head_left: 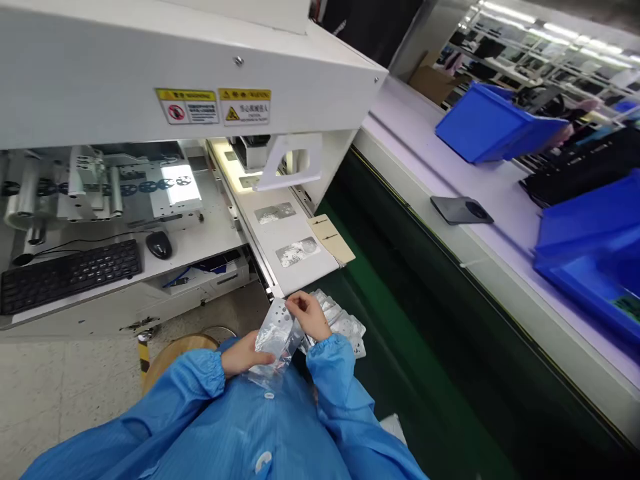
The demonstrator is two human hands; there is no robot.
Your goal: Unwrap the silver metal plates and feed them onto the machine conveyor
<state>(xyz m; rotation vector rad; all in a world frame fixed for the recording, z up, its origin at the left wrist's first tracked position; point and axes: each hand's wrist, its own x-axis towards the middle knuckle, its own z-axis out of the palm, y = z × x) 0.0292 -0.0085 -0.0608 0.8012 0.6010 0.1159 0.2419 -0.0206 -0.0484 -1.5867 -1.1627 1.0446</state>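
Close to my body, a flat silvery plate with holes (281, 312) sticks partly out of a clear plastic bag (273, 343). My left hand (245, 355) is closed round the bag's side, thumb lying across it. At the plate's upper corner, the fingers of my right hand (310, 315) pinch its edge. Beside and below my right hand lies a pile of bagged plates (343, 320) on the green belt. Further ahead, two more flat plates, a nearer one (298, 252) and a farther one (275, 213), rest on the machine's white conveyor.
The white machine (125, 80) stands ahead, with a keyboard (70, 275) and mouse (159, 245) on its left ledge. A beige card (332, 239) lies by the conveyor. To the right, the green belt (425, 333) runs beside a bench with a phone (461, 210) and blue bins (495, 127).
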